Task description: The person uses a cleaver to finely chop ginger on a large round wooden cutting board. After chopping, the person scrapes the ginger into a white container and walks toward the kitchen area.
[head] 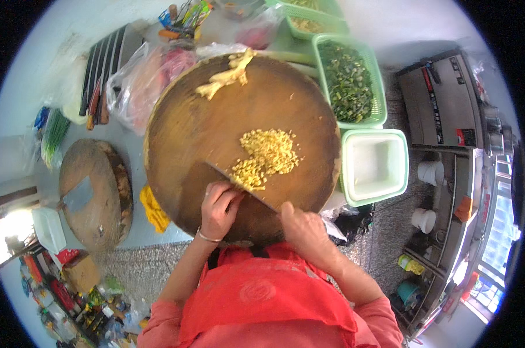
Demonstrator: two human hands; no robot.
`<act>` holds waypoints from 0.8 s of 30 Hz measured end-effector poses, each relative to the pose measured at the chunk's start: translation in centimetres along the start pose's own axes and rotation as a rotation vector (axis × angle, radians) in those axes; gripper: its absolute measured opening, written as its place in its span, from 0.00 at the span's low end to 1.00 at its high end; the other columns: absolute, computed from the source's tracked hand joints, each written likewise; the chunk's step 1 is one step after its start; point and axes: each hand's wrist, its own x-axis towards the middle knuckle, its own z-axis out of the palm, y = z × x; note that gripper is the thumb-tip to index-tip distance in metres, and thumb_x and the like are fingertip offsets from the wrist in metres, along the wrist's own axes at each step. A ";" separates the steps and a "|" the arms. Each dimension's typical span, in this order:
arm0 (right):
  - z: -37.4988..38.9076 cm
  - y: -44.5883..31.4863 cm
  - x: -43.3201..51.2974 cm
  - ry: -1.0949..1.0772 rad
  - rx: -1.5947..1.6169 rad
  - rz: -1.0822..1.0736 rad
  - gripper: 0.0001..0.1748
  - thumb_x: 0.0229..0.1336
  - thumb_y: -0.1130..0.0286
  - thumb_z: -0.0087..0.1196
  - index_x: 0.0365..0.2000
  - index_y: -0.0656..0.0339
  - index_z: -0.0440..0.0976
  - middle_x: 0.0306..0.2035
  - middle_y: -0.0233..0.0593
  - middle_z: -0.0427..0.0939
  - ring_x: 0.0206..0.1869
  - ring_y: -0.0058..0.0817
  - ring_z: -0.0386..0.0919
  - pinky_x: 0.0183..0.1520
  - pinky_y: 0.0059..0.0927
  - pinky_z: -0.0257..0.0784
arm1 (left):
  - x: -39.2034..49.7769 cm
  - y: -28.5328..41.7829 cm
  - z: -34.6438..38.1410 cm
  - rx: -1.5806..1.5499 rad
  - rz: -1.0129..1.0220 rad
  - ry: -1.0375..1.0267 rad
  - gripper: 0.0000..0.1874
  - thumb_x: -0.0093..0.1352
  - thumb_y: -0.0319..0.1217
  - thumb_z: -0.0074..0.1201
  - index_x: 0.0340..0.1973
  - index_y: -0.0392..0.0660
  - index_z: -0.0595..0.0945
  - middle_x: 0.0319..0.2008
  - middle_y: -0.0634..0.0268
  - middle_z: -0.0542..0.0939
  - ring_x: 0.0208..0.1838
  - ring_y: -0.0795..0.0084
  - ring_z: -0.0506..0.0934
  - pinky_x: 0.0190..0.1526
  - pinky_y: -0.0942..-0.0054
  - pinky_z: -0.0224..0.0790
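Note:
A knife (245, 188), seen nearly edge-on, stands over a thick round wooden chopping block (192, 126). My right hand (303, 230) is closed round its handle. Fingers of my left hand (221, 208) are curled against the near side of the blade; whether they pinch something under them is hidden. Just beyond the blade lies a heap of finely chopped yellow pieces (271, 152), which look like ginger. A whole piece of ginger root (227, 78) rests near the block's far edge.
Right of the block stand a green basket of chopped greens (349, 82) and a white-lined green tub (373, 167). At left are a yellow cloth (153, 209), a second block (84, 195) with a cleaver (79, 194) on it, a knife rack (106, 69) and plastic bags (136, 93).

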 end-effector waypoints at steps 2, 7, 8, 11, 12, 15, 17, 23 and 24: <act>-0.5 0.2 0.1 0.035 0.041 -0.043 0.04 0.60 0.77 0.46 0.35 0.64 0.63 0.23 0.52 0.79 0.26 0.49 0.82 0.27 0.46 0.77 | -0.2 -0.3 -0.1 0.007 -0.025 -0.029 0.08 0.56 0.19 0.65 0.30 0.38 0.81 0.34 0.57 0.78 0.39 0.53 0.77 0.40 0.61 0.71; -2.1 -1.1 -1.6 0.026 0.009 -0.009 0.04 0.59 0.76 0.46 0.35 0.63 0.63 0.24 0.53 0.78 0.26 0.50 0.81 0.28 0.46 0.76 | -0.4 -0.6 -0.1 0.025 -0.056 -0.061 0.09 0.57 0.19 0.64 0.32 0.38 0.82 0.36 0.56 0.80 0.39 0.52 0.78 0.40 0.61 0.73; -2.2 -1.5 -1.9 0.011 -0.015 -0.004 0.05 0.57 0.77 0.48 0.33 0.63 0.64 0.23 0.52 0.77 0.25 0.48 0.82 0.26 0.44 0.77 | -0.4 -0.5 -0.1 0.039 -0.045 -0.031 0.09 0.56 0.18 0.64 0.33 0.38 0.82 0.36 0.56 0.80 0.39 0.52 0.78 0.41 0.61 0.74; -1.5 -1.9 -1.9 -0.062 -0.026 0.076 0.07 0.65 0.71 0.47 0.34 0.64 0.64 0.26 0.55 0.78 0.27 0.53 0.80 0.27 0.51 0.74 | -0.3 -0.4 0.0 0.063 -0.033 -0.011 0.10 0.55 0.18 0.63 0.33 0.38 0.82 0.37 0.56 0.80 0.40 0.53 0.78 0.41 0.62 0.74; -1.0 -1.8 -1.4 -0.057 -0.030 0.069 0.07 0.65 0.71 0.47 0.33 0.64 0.64 0.26 0.55 0.78 0.28 0.53 0.80 0.28 0.51 0.74 | -0.2 -0.4 0.0 0.059 -0.036 -0.016 0.11 0.55 0.18 0.63 0.33 0.38 0.82 0.36 0.56 0.80 0.40 0.53 0.78 0.41 0.62 0.74; 0.2 -1.2 -0.1 -0.036 -0.022 0.044 0.07 0.65 0.71 0.48 0.33 0.64 0.64 0.25 0.55 0.78 0.28 0.53 0.81 0.29 0.52 0.74 | -0.2 -0.5 0.1 0.046 -0.043 -0.029 0.10 0.54 0.17 0.63 0.32 0.38 0.82 0.35 0.56 0.80 0.40 0.53 0.79 0.41 0.62 0.74; 0.3 -0.8 -0.2 -0.042 0.003 0.050 0.07 0.65 0.71 0.48 0.33 0.64 0.64 0.25 0.55 0.79 0.28 0.54 0.80 0.30 0.53 0.74 | -0.4 -0.5 0.0 0.034 -0.049 -0.043 0.10 0.54 0.17 0.63 0.31 0.38 0.82 0.35 0.57 0.80 0.40 0.54 0.79 0.41 0.62 0.74; -2.0 -0.8 -1.8 -0.051 0.028 0.051 0.05 0.58 0.77 0.47 0.34 0.64 0.64 0.24 0.54 0.78 0.29 0.49 0.82 0.32 0.46 0.78 | -0.6 -0.7 0.2 0.025 -0.049 0.003 0.08 0.55 0.17 0.63 0.30 0.38 0.82 0.34 0.57 0.80 0.38 0.53 0.79 0.39 0.61 0.73; -2.2 -0.9 -1.9 -0.061 0.011 0.041 0.05 0.58 0.77 0.47 0.34 0.64 0.64 0.24 0.54 0.78 0.29 0.49 0.82 0.31 0.46 0.78 | -0.6 -0.7 0.2 0.040 -0.043 0.007 0.08 0.55 0.17 0.63 0.30 0.38 0.82 0.34 0.57 0.80 0.38 0.53 0.79 0.39 0.62 0.73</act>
